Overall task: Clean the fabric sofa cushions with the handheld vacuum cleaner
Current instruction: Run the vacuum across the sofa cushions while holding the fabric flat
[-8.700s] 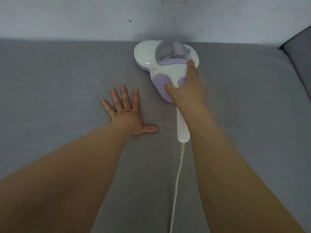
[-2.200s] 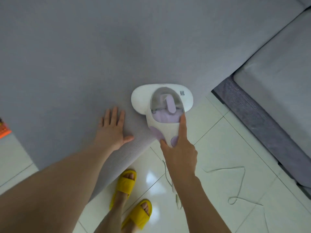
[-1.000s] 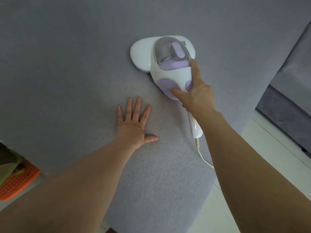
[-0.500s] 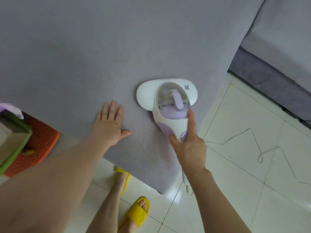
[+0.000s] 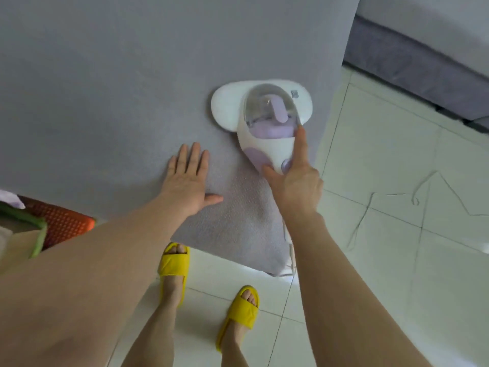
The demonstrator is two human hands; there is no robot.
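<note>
The white and lilac handheld vacuum cleaner (image 5: 264, 120), with its clear domed dust cup, lies flat on the grey woven-fabric sofa cushion (image 5: 119, 88), close to that cushion's near right corner and just inside its right edge. The right hand (image 5: 293, 184) grasps the vacuum at the neck where the body narrows toward the handle: the index finger lies straight along the right side of the housing up to the dust cup, the thumb presses the lilac patch on the left side, and the rest of the handle is hidden under the palm and wrist. The left hand (image 5: 188, 178) lies flat and released on the cushion just left of the vacuum, fingers straight and together, thumb spread toward the vacuum, not touching it. Below the cushion's front edge two feet in yellow foam slide sandals (image 5: 173, 263) stand on the glossy white floor tiles (image 5: 383, 168). A thin white power cord (image 5: 370, 205) trails across the tiles to the right of the cushion. An orange perforated plastic basket (image 5: 63, 222) sits left of the cushion's front edge, and a second grey sofa section (image 5: 412, 56) lies beyond the tiles at upper right.
</note>
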